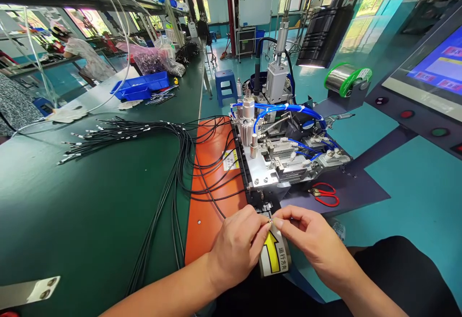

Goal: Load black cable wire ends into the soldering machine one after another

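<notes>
My left hand (240, 240) is closed in a pinch, and one black cable (209, 192) runs in under its knuckles. At its fingertips a tiny metal end (270, 221) shows, too small to make out well. My right hand (312, 235) meets it from the other side, thumb and forefinger pinched at that tip; what they grip is mostly covered. Both hands are over a narrow track bearing a yellow arrow label (273, 254), just in front of the machine (269, 163) with its cylinders and blue air hoses. More black cables (180, 148) lead across the orange plate (204, 209) to the machine's left edge.
Cable ends with metal tips (83, 144) fan out over the green table (108, 206). A blue bin (140, 86) sits farther back. Red-handled cutters (325, 194) lie right of the machine, below a solder spool (346, 79) and control screen (438, 64). A person (84, 55) sits far left.
</notes>
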The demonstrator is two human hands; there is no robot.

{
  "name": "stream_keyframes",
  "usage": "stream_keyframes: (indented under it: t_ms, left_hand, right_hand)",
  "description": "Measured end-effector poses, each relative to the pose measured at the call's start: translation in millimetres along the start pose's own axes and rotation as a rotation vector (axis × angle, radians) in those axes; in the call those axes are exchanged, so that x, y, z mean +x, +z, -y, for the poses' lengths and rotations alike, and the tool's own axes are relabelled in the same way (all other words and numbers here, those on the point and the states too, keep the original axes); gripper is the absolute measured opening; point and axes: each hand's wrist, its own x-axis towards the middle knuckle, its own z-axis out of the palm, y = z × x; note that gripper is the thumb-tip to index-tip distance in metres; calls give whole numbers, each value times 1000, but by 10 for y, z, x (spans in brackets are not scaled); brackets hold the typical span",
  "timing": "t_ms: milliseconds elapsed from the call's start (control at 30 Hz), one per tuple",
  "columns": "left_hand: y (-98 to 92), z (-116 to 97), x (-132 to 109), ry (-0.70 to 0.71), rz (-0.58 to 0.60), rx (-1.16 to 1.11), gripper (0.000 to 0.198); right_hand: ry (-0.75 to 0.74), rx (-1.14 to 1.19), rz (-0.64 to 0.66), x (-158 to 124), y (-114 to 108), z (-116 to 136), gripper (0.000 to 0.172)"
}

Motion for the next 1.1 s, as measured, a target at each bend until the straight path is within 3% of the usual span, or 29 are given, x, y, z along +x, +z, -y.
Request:
stream_keyframes:
  t_ms: [100,300,467,700,1100]
  left_hand:
    - [-11,-3,17,34,17,72,18]
    - [-106,-42,71,62,85,143,22]
    - [-131,-31,62,-13,55,-3,19]
    - [-35,35,24,3,2,-17,20]
    - [-26,37,35,-20,19,-33,19]
  right_hand:
    - [-66,-176,-3,-1,-33,16,25]
    - [-377,-677,2,-21,-61,98,21]
    - [-222,-429,-35,-22,-157,79,20]
    - [-29,-126,-106,-31,-217,-5,35]
    - [-69,-138,-36,55,-86,-50,34]
